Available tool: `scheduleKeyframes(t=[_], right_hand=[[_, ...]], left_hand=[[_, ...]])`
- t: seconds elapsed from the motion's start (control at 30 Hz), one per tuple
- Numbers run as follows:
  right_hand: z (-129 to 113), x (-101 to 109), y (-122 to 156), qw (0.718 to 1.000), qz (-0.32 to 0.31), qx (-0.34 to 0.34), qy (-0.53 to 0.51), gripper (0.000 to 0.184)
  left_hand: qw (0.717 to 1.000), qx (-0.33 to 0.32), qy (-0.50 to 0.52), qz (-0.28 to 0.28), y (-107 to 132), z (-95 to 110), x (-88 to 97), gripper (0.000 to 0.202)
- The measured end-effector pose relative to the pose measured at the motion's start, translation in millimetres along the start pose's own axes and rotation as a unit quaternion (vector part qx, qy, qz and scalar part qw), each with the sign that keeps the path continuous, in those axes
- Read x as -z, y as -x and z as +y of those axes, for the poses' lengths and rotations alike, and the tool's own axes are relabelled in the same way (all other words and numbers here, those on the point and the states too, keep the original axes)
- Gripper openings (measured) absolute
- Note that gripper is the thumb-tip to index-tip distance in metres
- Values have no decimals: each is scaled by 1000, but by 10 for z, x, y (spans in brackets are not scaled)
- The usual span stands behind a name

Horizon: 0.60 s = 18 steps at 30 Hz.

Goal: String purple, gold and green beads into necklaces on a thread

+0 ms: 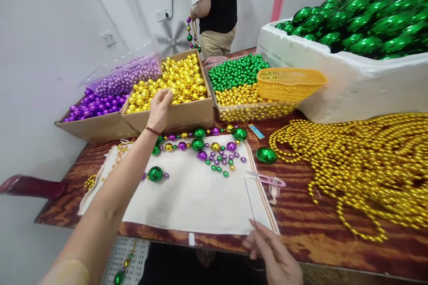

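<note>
My left hand point(160, 107) reaches out over the cardboard box of gold beads point(174, 81), fingers curled round a gold bead at the box's near edge. My right hand point(272, 256) is at the table's front edge, pinching a thin needle or thread point(250, 200) that rises over the white cloth point(190, 196). On the cloth lie a partly strung run of green, purple and gold beads point(200, 140) and loose small beads point(222, 160). A large green bead point(155, 173) sits near my left forearm.
A box of purple beads point(96, 104) stands left, a clear tray of green and gold beads point(239, 87) with a yellow basket point(289, 82) right. Gold bead strands point(368, 164) pile on the right. A foam box of big green balls point(361, 22) sits behind. Another person point(216, 4) stands at the back holding a bead string.
</note>
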State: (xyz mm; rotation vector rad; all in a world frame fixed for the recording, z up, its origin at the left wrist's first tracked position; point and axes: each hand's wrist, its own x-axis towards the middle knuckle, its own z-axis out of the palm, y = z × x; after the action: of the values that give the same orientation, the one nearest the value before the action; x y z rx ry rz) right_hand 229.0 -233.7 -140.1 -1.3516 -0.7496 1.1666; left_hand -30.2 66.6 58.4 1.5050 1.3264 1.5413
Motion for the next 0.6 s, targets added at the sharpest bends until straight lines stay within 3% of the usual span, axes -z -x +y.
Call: scheduleKeyframes(t=[0.07,0.13,0.27,0.4,0.6], right_hand=[[-61,-61,36,999,-26,11,23,38],[-157,-152,89,997,-59,30,47,35],[-333,-327,180,989,-100,79,75,26],[-371,-384,237,983,-99,123,90,22],[-331,-400,301,985,-82,126,90,20]], left_hand=[[974,115,177,-78,413,67,-33,29],[924,208,291,-135,856,95,-91,29],[860,298,384,-157,1533,46,-206,29],[840,328,412,-134,1808,-59,-268,24],[826,341,433,-116,1881,-90,-275,17]])
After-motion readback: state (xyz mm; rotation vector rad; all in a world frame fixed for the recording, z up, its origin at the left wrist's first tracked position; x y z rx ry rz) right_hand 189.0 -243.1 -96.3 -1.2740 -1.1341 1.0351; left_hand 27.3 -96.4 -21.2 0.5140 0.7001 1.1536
